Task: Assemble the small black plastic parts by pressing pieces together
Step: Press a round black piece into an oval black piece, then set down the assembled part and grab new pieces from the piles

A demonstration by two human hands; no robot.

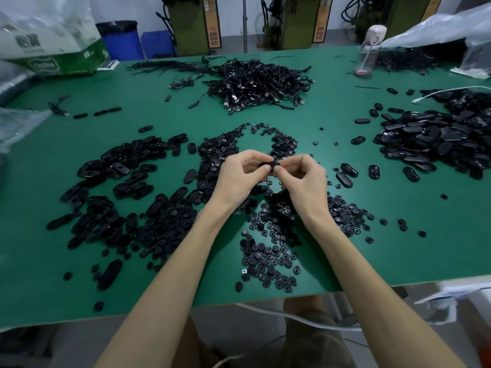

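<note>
While both hands meet above the middle of the table, the left hand (237, 175) and the right hand (303, 179) pinch one small black plastic part (269, 165) between curled fingers and thumbs. Its long axis runs left to right, roughly level; fingertips hide both ends. Matte, round, toothed discs (268, 258) lie scattered under and around the wrists. Glossy oval shells (111, 181) are heaped to the left, and a second heap (430, 144) lies to the right. Farther off sits a tangle of thin black cables (255, 81), with a clear bottle (370, 49) near the far edge of the smooth green table (398, 248).
</note>
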